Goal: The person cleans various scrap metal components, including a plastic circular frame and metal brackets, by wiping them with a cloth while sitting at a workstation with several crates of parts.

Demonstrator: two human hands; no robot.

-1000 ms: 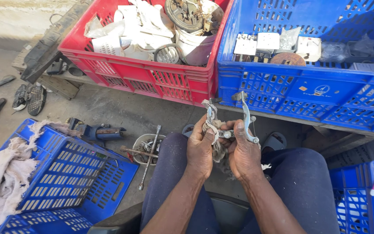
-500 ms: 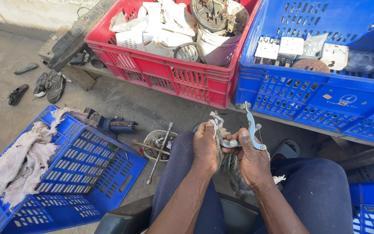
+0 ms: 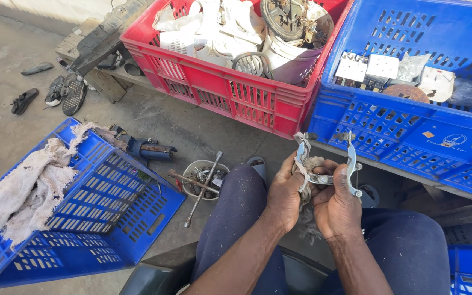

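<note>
Over my lap I hold a metal bicycle brake caliper [image 3: 329,164] with two curved arms pointing up. My left hand [image 3: 286,194] grips its left arm together with a grey rag [image 3: 308,175] bunched against the metal. My right hand [image 3: 336,205] is closed around the right arm and the centre bolt. Both hands sit between my knees, close in front of a blue crate [image 3: 411,136].
A red crate [image 3: 225,93] with white plastic parts and a metal drum stands ahead. An upturned blue crate [image 3: 105,202] with a rag lies at left. Beside it are a small bowl of parts [image 3: 206,177], a wrench [image 3: 203,188], a power tool [image 3: 148,148] and shoes [image 3: 61,93].
The view has shifted so the crates sit further right and up. My hands keep hold of the caliper and rag, turning them slightly.
</note>
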